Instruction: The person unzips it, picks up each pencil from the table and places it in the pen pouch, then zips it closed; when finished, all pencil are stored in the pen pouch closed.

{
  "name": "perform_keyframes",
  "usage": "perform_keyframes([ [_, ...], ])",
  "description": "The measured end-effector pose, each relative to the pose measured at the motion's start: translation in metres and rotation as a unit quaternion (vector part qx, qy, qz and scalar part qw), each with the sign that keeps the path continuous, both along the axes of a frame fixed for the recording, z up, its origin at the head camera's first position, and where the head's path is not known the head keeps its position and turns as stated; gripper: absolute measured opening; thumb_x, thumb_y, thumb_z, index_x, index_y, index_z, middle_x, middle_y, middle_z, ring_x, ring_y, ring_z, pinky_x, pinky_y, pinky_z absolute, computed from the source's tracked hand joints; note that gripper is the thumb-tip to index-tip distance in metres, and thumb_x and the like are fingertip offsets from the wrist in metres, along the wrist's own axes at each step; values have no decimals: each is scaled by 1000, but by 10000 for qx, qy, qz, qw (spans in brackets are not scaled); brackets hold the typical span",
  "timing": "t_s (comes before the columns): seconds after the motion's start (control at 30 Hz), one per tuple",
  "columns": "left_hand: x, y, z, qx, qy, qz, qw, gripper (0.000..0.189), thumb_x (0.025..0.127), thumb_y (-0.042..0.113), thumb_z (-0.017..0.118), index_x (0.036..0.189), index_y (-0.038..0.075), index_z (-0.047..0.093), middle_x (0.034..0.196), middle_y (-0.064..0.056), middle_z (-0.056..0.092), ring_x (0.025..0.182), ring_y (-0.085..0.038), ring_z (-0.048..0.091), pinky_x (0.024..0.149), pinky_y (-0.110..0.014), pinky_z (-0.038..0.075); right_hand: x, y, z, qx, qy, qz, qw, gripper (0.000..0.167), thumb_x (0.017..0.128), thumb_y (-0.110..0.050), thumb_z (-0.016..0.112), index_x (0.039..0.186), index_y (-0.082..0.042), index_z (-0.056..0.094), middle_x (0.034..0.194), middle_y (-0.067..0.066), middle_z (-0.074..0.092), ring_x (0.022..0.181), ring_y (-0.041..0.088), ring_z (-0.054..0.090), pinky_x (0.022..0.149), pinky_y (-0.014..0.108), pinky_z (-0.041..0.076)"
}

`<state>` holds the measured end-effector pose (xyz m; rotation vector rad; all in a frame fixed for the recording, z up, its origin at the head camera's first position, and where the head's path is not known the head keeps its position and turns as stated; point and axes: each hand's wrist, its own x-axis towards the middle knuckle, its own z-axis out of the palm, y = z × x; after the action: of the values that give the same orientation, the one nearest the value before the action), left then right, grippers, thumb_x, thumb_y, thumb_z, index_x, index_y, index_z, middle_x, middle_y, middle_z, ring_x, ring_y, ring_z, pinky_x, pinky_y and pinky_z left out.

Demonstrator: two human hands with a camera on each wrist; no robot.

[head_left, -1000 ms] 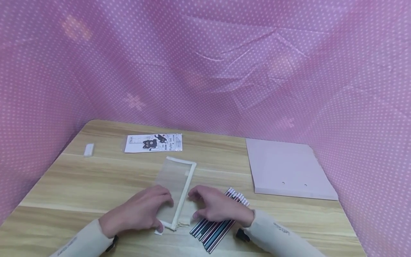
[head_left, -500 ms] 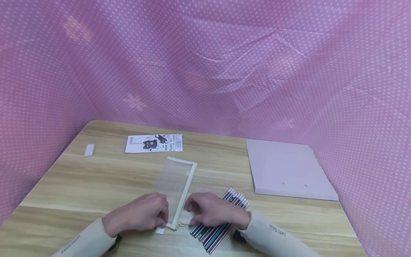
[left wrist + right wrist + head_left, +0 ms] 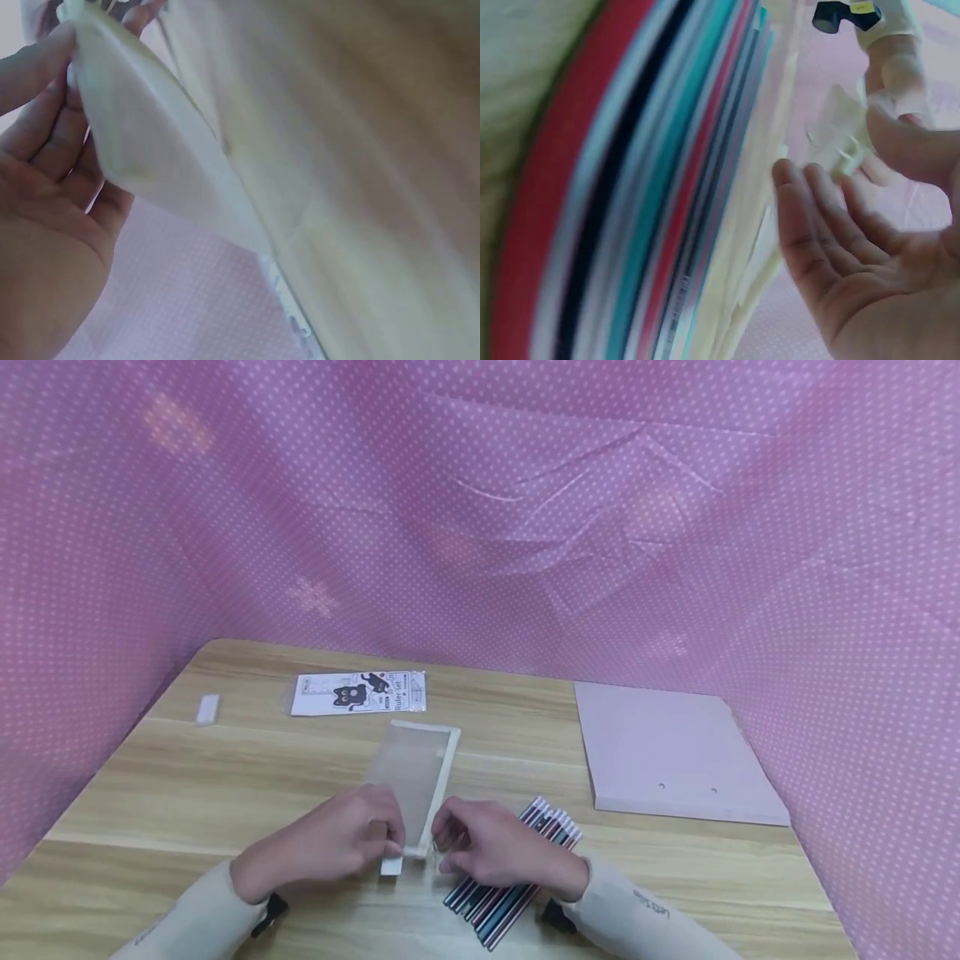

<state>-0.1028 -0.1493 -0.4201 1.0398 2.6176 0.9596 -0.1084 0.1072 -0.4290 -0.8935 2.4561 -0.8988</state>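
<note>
A translucent mesh zip pouch (image 3: pixel 416 756) with a pale border lies on the table, its near end raised. My left hand (image 3: pixel 341 835) pinches that near end beside a small white tab (image 3: pixel 392 866). In the left wrist view the pouch (image 3: pixel 157 142) hangs from the thumb and fingers of my left hand (image 3: pixel 52 187). My right hand (image 3: pixel 498 847) has its thumb and finger at the zipper pull (image 3: pixel 434 848) and seems to pinch it; the exact contact is partly hidden. Beneath the right hand lies a bundle of striped pencils (image 3: pixel 498 914).
A packaged ruler set (image 3: pixel 360 693) lies at the back of the wooden table (image 3: pixel 187 793), with a small white eraser-like block (image 3: pixel 207 710) to its left. A pale pink folder (image 3: pixel 667 752) rests at the right. Pink dotted cloth (image 3: pixel 480 527) surrounds the table.
My left hand has closed on the pouch's near end, and that end has risen away from me. My right hand has shifted slightly left to the zipper pull. The pencils stay put.
</note>
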Motion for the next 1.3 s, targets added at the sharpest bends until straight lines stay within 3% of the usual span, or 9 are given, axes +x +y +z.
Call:
perform_keyframes([
  [0.2, -9, 1, 16, 542, 220, 84, 9983, 16, 87, 19, 77, 88, 32, 69, 90, 22, 64, 89, 3, 59, 86, -30, 57, -2, 4, 9, -1352, -324, -594, 9885, 29, 84, -12, 80, 106, -16, 61, 94, -1, 73, 84, 1, 67, 78, 19, 58],
  [0.47, -18, 9, 35, 641, 553, 126, 9963, 10, 87, 22, 78, 88, 28, 70, 91, 21, 66, 92, 0, 61, 88, -32, 57, -6, 5, 18, -2240, -331, -1373, 9643, 23, 84, -4, 78, 101, -12, 64, 93, 4, 73, 83, 9, 69, 78, 26, 61],
  [0.83, -27, 22, 45, 1072, 1009, 445, 9881, 16, 83, 19, 81, 88, 29, 71, 91, 20, 68, 92, -1, 63, 88, -34, 58, -22, 13, 34, -3180, -517, -1352, 9370, 14, 88, -2, 71, 100, 0, 64, 88, 11, 65, 74, 7, 60, 67, 20, 54],
  [1.07, -30, 34, 42, 1557, 1656, 375, 9731, 22, 75, 22, 88, 93, 20, 75, 94, 12, 75, 93, -7, 68, 86, -35, 60, -26, 15, 37, -3436, -760, -1430, 9250, 15, 89, -3, 70, 101, 3, 64, 92, 2, 67, 76, 6, 64, 71, 21, 57],
  [1.17, -31, 41, 39, 1691, 2172, 339, 9608, 31, 71, 27, 91, 95, 16, 76, 95, 7, 76, 93, -10, 69, 85, -33, 61, -26, 14, 37, -3484, -757, -1367, 9242, 14, 89, -1, 68, 101, 5, 63, 91, 1, 66, 76, 6, 64, 70, 21, 57],
  [1.3, -31, 50, 35, 1919, 2718, 386, 9422, 27, 70, 22, 91, 90, 14, 75, 89, 5, 74, 85, -7, 68, 79, -21, 59, -26, 13, 36, -3573, -747, -1358, 9210, 13, 89, 0, 68, 100, 6, 63, 89, -4, 66, 76, 5, 64, 70, 21, 56],
])
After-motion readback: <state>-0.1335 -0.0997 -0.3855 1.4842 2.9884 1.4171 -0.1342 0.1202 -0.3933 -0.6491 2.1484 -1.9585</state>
